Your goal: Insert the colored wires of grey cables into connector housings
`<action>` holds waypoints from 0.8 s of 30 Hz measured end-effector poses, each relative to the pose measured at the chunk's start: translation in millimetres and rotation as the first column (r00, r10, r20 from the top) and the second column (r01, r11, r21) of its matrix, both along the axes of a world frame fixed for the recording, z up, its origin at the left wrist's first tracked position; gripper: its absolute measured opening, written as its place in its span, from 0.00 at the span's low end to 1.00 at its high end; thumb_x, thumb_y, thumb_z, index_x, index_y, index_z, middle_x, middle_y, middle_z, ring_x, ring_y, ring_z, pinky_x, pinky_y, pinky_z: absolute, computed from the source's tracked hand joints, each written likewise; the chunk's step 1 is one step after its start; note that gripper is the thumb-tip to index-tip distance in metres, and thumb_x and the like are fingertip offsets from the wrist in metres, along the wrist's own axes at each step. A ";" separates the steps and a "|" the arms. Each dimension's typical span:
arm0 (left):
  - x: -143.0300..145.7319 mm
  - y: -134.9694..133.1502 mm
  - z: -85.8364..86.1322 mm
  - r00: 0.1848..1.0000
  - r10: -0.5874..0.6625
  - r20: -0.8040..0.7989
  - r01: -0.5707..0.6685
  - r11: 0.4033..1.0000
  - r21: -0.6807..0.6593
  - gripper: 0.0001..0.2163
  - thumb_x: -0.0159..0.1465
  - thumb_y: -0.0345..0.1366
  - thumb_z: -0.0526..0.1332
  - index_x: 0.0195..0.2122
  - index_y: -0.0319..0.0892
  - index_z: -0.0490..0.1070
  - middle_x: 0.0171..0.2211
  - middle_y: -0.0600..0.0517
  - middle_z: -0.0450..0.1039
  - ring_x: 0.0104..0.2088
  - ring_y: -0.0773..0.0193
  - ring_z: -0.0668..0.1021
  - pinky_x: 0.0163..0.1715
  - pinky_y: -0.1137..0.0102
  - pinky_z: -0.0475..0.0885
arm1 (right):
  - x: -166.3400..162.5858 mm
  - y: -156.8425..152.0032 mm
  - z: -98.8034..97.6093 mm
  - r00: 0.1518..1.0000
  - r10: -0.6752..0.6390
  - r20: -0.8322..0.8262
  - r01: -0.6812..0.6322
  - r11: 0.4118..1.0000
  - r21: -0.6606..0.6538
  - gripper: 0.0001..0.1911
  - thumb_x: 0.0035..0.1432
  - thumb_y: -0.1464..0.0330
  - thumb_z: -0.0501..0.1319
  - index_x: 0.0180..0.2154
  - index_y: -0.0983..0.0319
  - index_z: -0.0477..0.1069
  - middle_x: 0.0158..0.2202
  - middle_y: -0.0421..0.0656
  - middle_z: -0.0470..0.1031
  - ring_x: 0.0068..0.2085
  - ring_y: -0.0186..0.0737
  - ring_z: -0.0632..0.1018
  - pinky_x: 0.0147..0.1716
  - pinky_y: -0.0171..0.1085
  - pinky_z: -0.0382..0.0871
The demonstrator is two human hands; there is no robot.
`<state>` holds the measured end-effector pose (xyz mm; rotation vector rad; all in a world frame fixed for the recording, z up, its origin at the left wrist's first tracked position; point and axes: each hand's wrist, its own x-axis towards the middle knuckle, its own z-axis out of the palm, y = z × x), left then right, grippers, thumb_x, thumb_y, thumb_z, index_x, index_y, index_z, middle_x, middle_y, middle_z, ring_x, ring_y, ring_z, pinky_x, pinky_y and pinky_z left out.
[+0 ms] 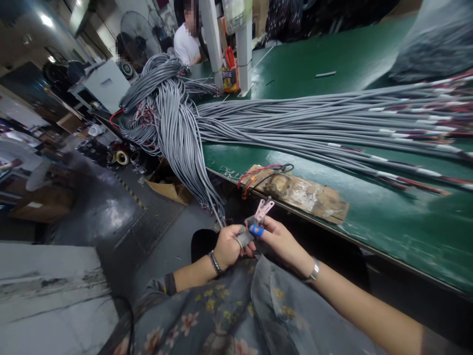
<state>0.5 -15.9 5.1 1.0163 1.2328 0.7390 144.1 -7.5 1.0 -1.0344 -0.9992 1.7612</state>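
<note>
Holds the left hand (227,248) and right hand (284,244) together in front of the floral shirt (207,308), fingers curled inward and nearly meeting. Appears to pinch a pink clip (263,209) at its base with the right, prongs upward. Shows a grey wrap (244,238) at the left fingers; cannot tell whether on a finger or gripped.

Just beyond, runs the hanging grey cables (185,143) over the edge of the counter (406,246), long axis slanting down and rightward to the left hand, clearly the nearer of the two. Cannot make out contact at the tips. By judgement, depends most on that closeness.

Ahead and to the right, has a wooden board (314,199) lying roughly along the counter's edge. Farther out, stretches long grey cables (295,118) crosswise, bare coloured wires (428,187) at the right.
</note>
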 end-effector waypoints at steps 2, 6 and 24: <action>-0.2 -0.1 1.3 1.000 -0.022 -0.007 0.022 1.000 0.010 0.18 0.48 0.51 0.63 0.18 0.39 0.68 0.14 0.52 0.70 0.13 0.71 0.69 0.12 0.77 0.56 | -0.7 0.7 2.0 1.000 0.021 -0.005 -0.021 1.000 0.004 0.20 0.45 0.53 0.69 0.31 0.61 0.69 0.21 0.37 0.72 0.21 0.34 0.71 0.21 0.35 0.65; -0.2 -0.4 2.2 0.997 -0.059 -0.042 0.060 0.998 0.033 0.19 0.50 0.52 0.63 0.17 0.39 0.68 0.12 0.53 0.67 0.12 0.72 0.66 0.13 0.76 0.56 | -4.3 0.0 3.1 0.996 0.052 -0.069 -0.054 0.998 -0.022 0.19 0.47 0.53 0.68 0.28 0.59 0.65 0.16 0.36 0.70 0.17 0.36 0.72 0.19 0.35 0.65; 1.3 -0.6 -3.4 0.996 0.088 0.024 -0.089 0.996 0.020 0.20 0.49 0.54 0.64 0.19 0.39 0.66 0.15 0.52 0.70 0.13 0.71 0.71 0.11 0.77 0.56 | 0.2 1.0 -3.6 0.993 -0.113 0.017 0.113 0.994 -0.003 0.22 0.36 0.51 0.73 0.24 0.61 0.70 0.22 0.37 0.71 0.24 0.32 0.68 0.26 0.34 0.65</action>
